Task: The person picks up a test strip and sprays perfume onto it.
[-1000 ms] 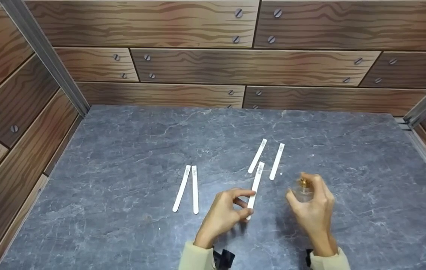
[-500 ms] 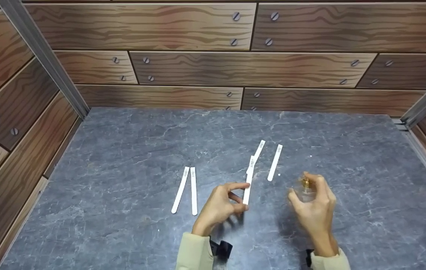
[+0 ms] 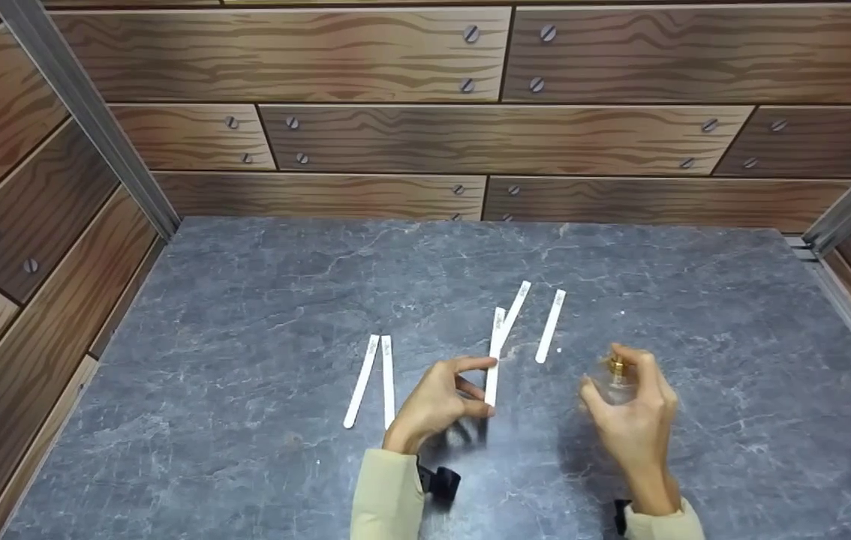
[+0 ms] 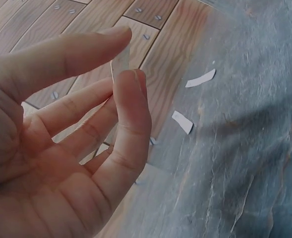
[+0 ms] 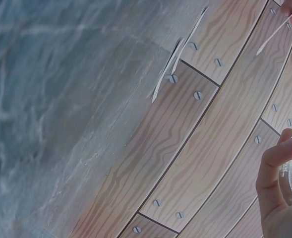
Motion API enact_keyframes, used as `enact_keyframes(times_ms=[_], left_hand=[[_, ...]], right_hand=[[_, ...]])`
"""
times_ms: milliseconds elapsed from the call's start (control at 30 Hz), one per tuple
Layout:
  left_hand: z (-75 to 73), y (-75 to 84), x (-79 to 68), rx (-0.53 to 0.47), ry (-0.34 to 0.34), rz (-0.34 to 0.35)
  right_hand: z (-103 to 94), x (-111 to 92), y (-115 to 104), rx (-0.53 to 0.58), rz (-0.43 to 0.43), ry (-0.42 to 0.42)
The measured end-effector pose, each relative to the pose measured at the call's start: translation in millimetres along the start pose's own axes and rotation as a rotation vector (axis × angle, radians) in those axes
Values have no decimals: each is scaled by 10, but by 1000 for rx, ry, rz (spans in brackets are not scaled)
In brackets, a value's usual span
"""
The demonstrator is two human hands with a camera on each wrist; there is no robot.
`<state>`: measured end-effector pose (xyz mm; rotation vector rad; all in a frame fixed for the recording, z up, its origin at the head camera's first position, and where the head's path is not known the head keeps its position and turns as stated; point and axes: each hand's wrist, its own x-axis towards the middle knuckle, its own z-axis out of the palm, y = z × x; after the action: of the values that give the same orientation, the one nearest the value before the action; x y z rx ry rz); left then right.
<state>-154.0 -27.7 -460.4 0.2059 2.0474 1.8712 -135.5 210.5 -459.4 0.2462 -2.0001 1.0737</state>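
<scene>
over the bench point(image 3: 230, 300), the left hand point(image 3: 433, 397) pinches a white strip point(image 3: 492, 384); the right hand point(image 3: 637, 424), nearer the right edge, grips a glass bottle point(image 3: 617, 381). two strips point(image 3: 362, 381) lie on the left-edge side, two more strips point(image 3: 551, 327) nearer the far edge.

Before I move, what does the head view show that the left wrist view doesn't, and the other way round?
Only the head view: the right hand holding a clear bottle with a gold top, and four loose white strips, where the other shows two.
Only the left wrist view: the palm side of the left hand.
Both: that hand pinching another white strip, the grey table and the wood-patterned wall.
</scene>
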Motion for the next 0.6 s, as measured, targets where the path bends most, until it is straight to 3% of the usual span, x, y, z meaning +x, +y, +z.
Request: enact_keyframes(times_ms=[267,600], left_hand=[[-37,15,89,-15,3,-24],[-68,-15,232,37,22,-18]], right_hand=[[0,-10,1,6,-3,-8],[18,-17,1,23,-2,7]])
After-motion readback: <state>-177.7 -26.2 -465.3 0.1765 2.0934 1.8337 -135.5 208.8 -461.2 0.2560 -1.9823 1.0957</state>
